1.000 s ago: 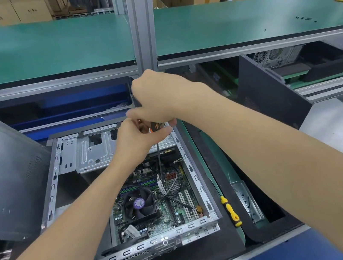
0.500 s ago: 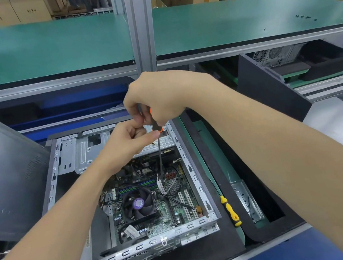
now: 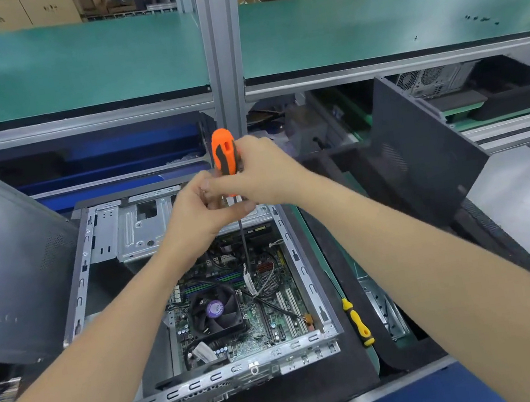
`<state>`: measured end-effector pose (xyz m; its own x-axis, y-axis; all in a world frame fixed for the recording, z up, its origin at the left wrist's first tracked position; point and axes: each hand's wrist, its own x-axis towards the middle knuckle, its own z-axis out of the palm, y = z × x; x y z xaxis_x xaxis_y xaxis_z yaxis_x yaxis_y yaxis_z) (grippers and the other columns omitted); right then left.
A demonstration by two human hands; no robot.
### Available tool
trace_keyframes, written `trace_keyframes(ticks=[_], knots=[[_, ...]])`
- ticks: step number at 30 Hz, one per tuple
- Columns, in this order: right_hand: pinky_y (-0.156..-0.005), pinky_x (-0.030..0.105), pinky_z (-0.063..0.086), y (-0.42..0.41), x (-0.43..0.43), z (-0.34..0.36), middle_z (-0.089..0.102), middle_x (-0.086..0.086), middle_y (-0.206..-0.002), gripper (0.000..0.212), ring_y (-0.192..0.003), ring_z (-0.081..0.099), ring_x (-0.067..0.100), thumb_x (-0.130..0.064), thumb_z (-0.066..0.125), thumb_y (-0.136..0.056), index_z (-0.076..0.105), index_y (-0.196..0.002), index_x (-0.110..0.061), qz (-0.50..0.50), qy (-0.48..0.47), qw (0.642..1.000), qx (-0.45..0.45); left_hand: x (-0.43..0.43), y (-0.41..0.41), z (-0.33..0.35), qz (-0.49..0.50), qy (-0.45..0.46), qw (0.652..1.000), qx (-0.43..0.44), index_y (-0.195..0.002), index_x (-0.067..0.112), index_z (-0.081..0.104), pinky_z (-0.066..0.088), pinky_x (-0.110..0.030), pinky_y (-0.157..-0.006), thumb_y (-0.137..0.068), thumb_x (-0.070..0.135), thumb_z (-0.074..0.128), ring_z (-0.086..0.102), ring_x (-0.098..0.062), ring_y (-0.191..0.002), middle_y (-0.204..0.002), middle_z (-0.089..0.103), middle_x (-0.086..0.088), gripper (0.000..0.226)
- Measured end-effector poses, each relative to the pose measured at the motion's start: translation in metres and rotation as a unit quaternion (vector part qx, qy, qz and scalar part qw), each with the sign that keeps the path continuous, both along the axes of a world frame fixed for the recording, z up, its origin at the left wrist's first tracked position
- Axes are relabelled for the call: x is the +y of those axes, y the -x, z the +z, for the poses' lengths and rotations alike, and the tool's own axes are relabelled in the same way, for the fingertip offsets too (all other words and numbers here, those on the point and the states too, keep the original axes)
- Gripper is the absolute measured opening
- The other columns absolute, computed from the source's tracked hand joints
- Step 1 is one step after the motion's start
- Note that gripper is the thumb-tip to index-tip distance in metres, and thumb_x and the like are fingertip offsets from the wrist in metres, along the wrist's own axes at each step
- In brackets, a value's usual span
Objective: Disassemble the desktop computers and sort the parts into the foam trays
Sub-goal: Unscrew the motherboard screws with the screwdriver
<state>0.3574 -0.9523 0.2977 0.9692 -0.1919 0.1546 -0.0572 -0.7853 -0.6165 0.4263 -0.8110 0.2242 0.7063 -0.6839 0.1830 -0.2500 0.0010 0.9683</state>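
Orange-and-black screwdriver [image 3: 224,153] is being gripped by R hand [image 3: 264,174], fingers curled tight round lower part of the handle, w/ handle top sticking up clear of the fist. L hand [image 3: 195,217] is being held right against R hand from below-left, thumb & fingers closed on top of the shaft just under the handle. Shaft is being kept near upright, running down into the open desktop case [image 3: 303,266]. Its tip is being lost among cables over the motherboard [image 3: 275,307], so exact contact pt can't be told. Case is being supported flat, open side up, on a black foam tray [image 3: 337,384] at bench front, w/ CPU fan [image 3: 216,309] showing approx mid-board & a metal drive cage [image 3: 132,228] at the far end. A yellow screwdriver [image 3: 357,323] is being left lying on the green strip just beside case's R side. A dark side panel [image 3: 6,262] is being leaned at L of case, another dark panel [image 3: 422,148] at R.
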Motion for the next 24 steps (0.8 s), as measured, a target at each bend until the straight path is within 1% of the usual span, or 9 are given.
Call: trace_keyframes(ticks=[2, 3, 5, 9, 11, 14, 16, 19, 24], knots=[[-0.055, 0.036, 0.046, 0.003, 0.002, -0.022, 0.062, 0.008, -0.061, 0.045, -0.058, 0.056, 0.020, -0.044, 0.067, -0.092, 0.061, -0.075, -0.002, -0.029, 0.000, 1.000, 0.004, 0.005, -0.002, -0.013, -0.017, -0.082, 0.996, -0.008, -0.102, 0.018, 0.060, 0.033, -0.027, -0.062, -0.079, 0.021, 0.089, 0.040, -0.010, -0.056, -0.058, 0.042, 0.008, 0.037], [-0.054, 0.034, 0.045, 0.005, 0.001, -0.032, 0.064, 0.007, -0.062, 0.045, -0.058, 0.060, 0.017, -0.044, 0.065, -0.095, 0.061, -0.074, -0.004, -0.036, -0.005, 0.999, 0.009, 0.008, -0.003, -0.021, -0.031, -0.132, 0.991, -0.016, -0.100, 0.017, 0.060, 0.030, -0.028, -0.061, -0.081, 0.021, 0.086, 0.035, -0.009, -0.052, -0.053, 0.038, 0.014, 0.032], [-0.049, 0.026, 0.047, 0.009, 0.000, -0.049, 0.067, 0.005, -0.058, 0.043, -0.049, 0.065, 0.011, -0.039, 0.058, -0.101, 0.056, -0.071, -0.008, -0.034, -0.040, 0.998, 0.020, 0.014, -0.004, -0.036, -0.058, -0.217, 0.974, -0.032, -0.089, 0.017, 0.060, 0.025, -0.031, -0.059, -0.084, 0.019, 0.081, 0.031, -0.012, -0.048, -0.049, 0.034, 0.012, 0.021], [-0.045, 0.018, 0.049, 0.011, -0.003, -0.060, 0.068, 0.004, -0.055, 0.045, -0.043, 0.067, 0.014, -0.035, 0.047, -0.108, 0.058, -0.073, -0.010, -0.039, -0.075, 0.996, 0.021, 0.023, 0.005, -0.058, -0.066, -0.326, 0.938, -0.100, -0.082, 0.029, 0.071, 0.030, -0.027, -0.051, -0.086, 0.025, 0.075, 0.037, -0.006, -0.045, -0.047, 0.042, 0.011, 0.007], [-0.043, 0.018, 0.049, 0.012, -0.004, -0.058, 0.067, 0.005, -0.055, 0.046, -0.043, 0.067, 0.014, -0.033, 0.046, -0.108, 0.058, -0.073, -0.007, -0.035, -0.081, 0.996, 0.008, 0.025, 0.010, -0.065, -0.056, -0.348, 0.926, -0.135, -0.080, 0.033, 0.073, 0.030, -0.017, -0.046, -0.085, 0.027, 0.072, 0.042, -0.006, -0.045, -0.045, 0.047, 0.010, 0.008], [-0.044, 0.020, 0.052, 0.013, -0.006, -0.052, 0.068, 0.008, -0.058, 0.046, -0.043, 0.067, 0.014, -0.032, 0.044, -0.108, 0.059, -0.075, -0.004, -0.032, -0.074, 0.997, -0.009, 0.026, 0.014, -0.074, -0.040, -0.367, 0.913, -0.175, -0.079, 0.033, 0.074, 0.036, -0.013, -0.050, -0.082, 0.026, 0.070, 0.048, -0.008, -0.047, -0.049, 0.056, -0.001, 0.009], [-0.045, 0.021, 0.053, 0.014, -0.008, -0.047, 0.067, 0.008, -0.057, 0.046, -0.043, 0.067, 0.013, -0.032, 0.044, -0.108, 0.059, -0.075, -0.003, -0.033, -0.065, 0.997, -0.016, 0.026, 0.015, -0.079, -0.034, -0.367, 0.912, -0.182, -0.079, 0.035, 0.073, 0.037, -0.013, -0.050, -0.081, 0.026, 0.071, 0.047, -0.008, -0.046, -0.047, 0.052, -0.002, 0.009], [-0.047, 0.024, 0.055, 0.015, -0.012, -0.039, 0.066, 0.005, -0.054, 0.048, -0.042, 0.066, 0.012, -0.031, 0.045, -0.108, 0.059, -0.069, -0.007, -0.036, -0.068, 0.997, -0.030, 0.027, 0.018, -0.084, -0.031, -0.358, 0.914, -0.186, -0.081, 0.036, 0.071, 0.034, -0.015, -0.047, -0.081, 0.028, 0.075, 0.045, -0.007, -0.045, -0.042, 0.042, 0.006, 0.009], [-0.045, 0.023, 0.053, 0.019, -0.015, -0.025, 0.064, 0.001, -0.052, 0.045, -0.042, 0.066, 0.015, -0.029, 0.045, -0.108, 0.059, -0.070, -0.009, -0.037, -0.083, 0.995, -0.044, 0.025, 0.022, -0.089, -0.032, -0.362, 0.909, -0.205, -0.092, 0.040, 0.072, 0.027, -0.020, -0.043, -0.082, 0.043, 0.078, 0.043, -0.007, -0.043, -0.047, 0.040, 0.005, 0.012]])
